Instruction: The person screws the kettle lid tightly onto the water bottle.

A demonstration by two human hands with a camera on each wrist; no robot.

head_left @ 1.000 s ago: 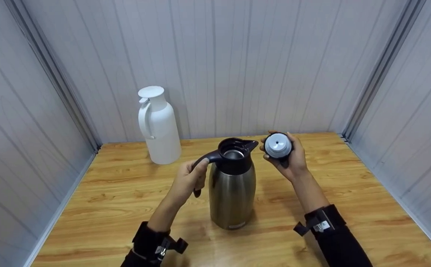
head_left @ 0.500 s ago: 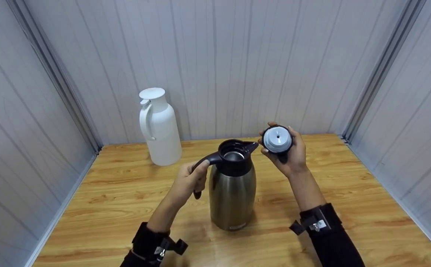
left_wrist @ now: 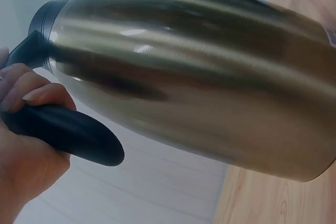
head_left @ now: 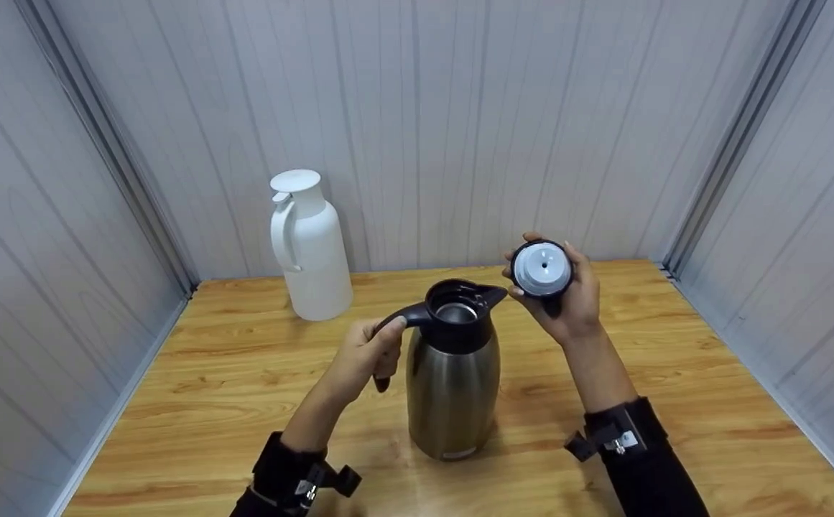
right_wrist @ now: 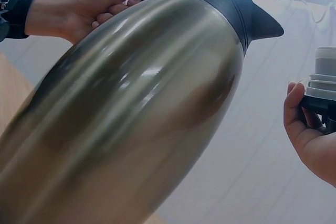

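While the left hand (head_left: 366,352) grips the steel jug's (head_left: 452,380) black handle (head_left: 402,319), the right hand (head_left: 567,301) pinches its lid (head_left: 542,268) w/ fingers curled, just beside the spout.

Two forearms in dark sleeves with wrist straps reach forward. The left hand (head_left: 366,354) is curled in a closed grip, knuckles up. The right hand (head_left: 567,298) is raised higher, palm turned towards the person, fingers cupped and gripping.
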